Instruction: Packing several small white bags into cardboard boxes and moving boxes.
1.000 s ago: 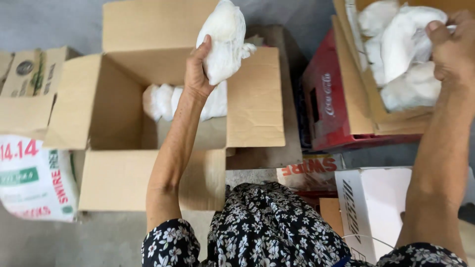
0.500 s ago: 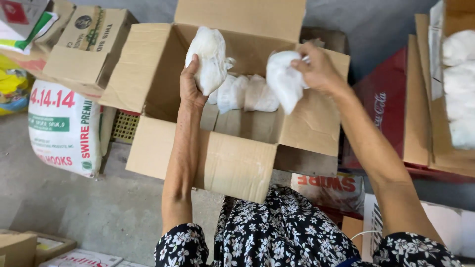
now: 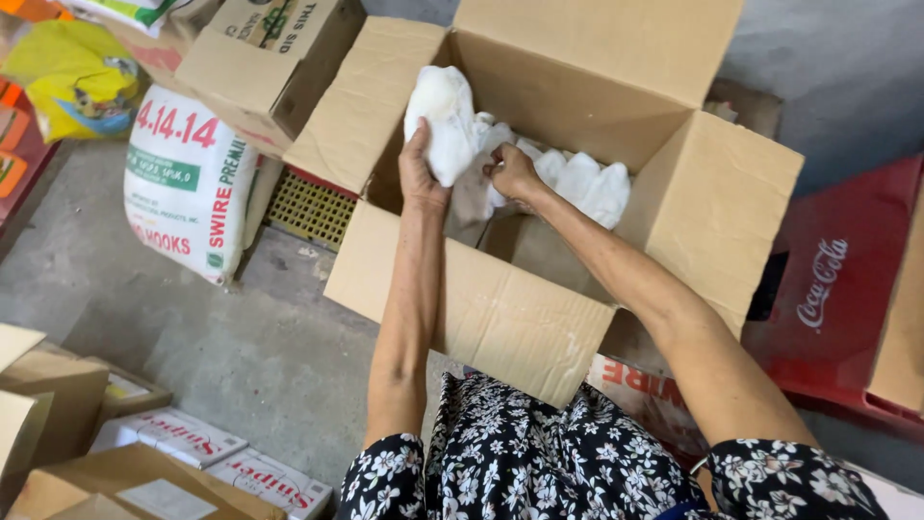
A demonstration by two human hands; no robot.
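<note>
An open brown cardboard box [image 3: 491, 318] stands in front of me with its flaps spread. Several white plastic-wrapped bundles [image 3: 587, 183] lie against its far wall. My left hand [image 3: 420, 173] grips one white bundle [image 3: 443, 120] and holds it upright at the box's left side, just above the others. My right hand [image 3: 510, 173] is inside the box, fingers closed on another white bundle [image 3: 496, 144] among the pile. Both forearms reach over the near flap.
A white printed sack [image 3: 188, 183] leans at the left beside a yellow grid crate [image 3: 308, 207]. A closed cardboard box [image 3: 269, 58] sits behind it. A red crate [image 3: 847, 289] stands at the right. Flat cartons [image 3: 173, 438] lie on the concrete floor at lower left.
My right hand came from the box at the right with a white bundle and has lowered it into the open box. My left hand has lowered its bundle toward the pile.
</note>
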